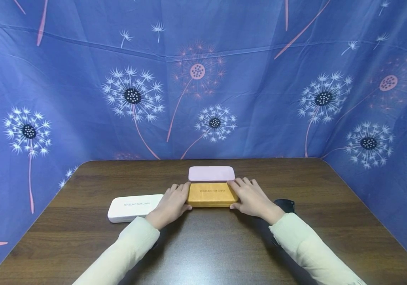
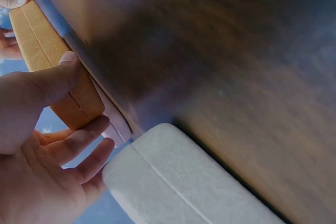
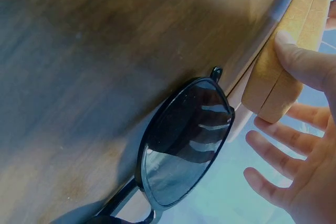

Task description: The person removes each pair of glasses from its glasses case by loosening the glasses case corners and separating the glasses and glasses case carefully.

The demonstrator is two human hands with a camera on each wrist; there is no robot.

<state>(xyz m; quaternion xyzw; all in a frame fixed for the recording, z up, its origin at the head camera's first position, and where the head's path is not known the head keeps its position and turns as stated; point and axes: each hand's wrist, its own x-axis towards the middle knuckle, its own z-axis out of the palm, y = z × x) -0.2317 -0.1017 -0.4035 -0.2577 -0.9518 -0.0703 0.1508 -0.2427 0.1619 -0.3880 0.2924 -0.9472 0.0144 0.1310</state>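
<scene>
A yellow glasses case (image 1: 212,194), lettered on its lid, lies lengthwise between my hands. My left hand (image 1: 173,201) grips its left end, with the thumb at the front face and fingers behind. My right hand (image 1: 254,198) holds the opposite end in the same way. In both wrist views the yellow case (image 2: 58,66) appears closed, its seam running along the side. Directly behind it is a pink case (image 1: 212,173). A white glasses case (image 1: 132,206) sits beside my left hand, partly covered by it.
Black sunglasses (image 3: 186,140) stand on the table close to my right wrist, mostly hidden under the forearm in the head view. The brown wooden table (image 1: 203,245) ends at a blue dandelion-print curtain (image 1: 260,79) behind and on both sides.
</scene>
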